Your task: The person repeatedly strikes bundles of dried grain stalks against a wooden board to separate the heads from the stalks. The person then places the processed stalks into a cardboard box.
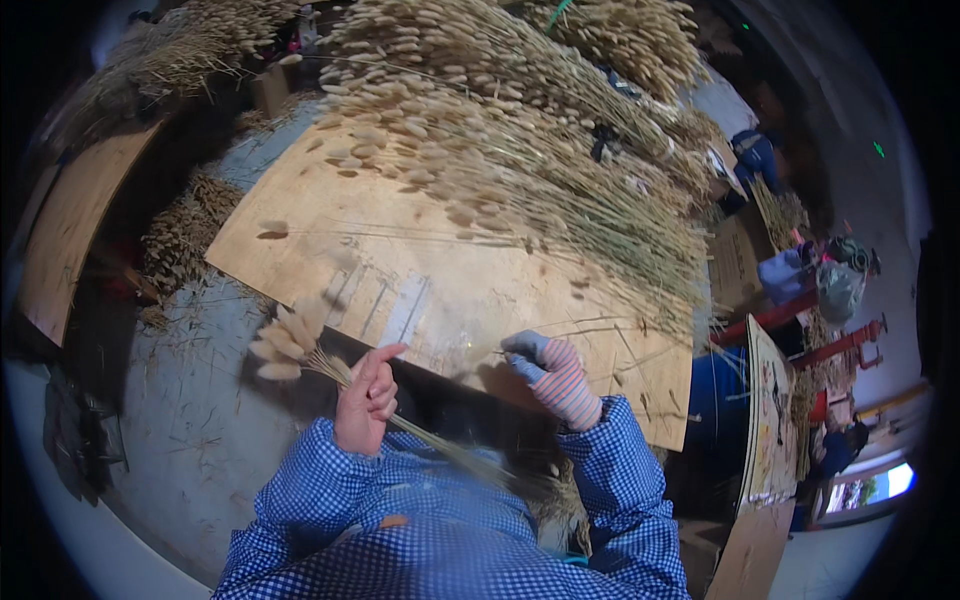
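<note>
My bare left hand [367, 403] is closed around a small bunch of dried bunny-tail grass [286, 342]. The pale fluffy heads stick out to the left of the hand, and the stems slant down to the right across my checked sleeves and front. My right hand [556, 378], in a striped glove with grey-blue fingertips, is pinched together over the near edge of the wooden board [300, 210]. A thin tip shows at its fingers, too small to name. On the board beyond both hands lies a large heap of the same grass [520, 150], heads to the left and stems to the right.
One loose grass head [272, 230] lies on the board's left part. A ruler-like strip [405, 308] is near the front edge. Dried heads are piled on the floor [190, 235] at left. Another board [768, 410] stands at right, by red metal frames [845, 345].
</note>
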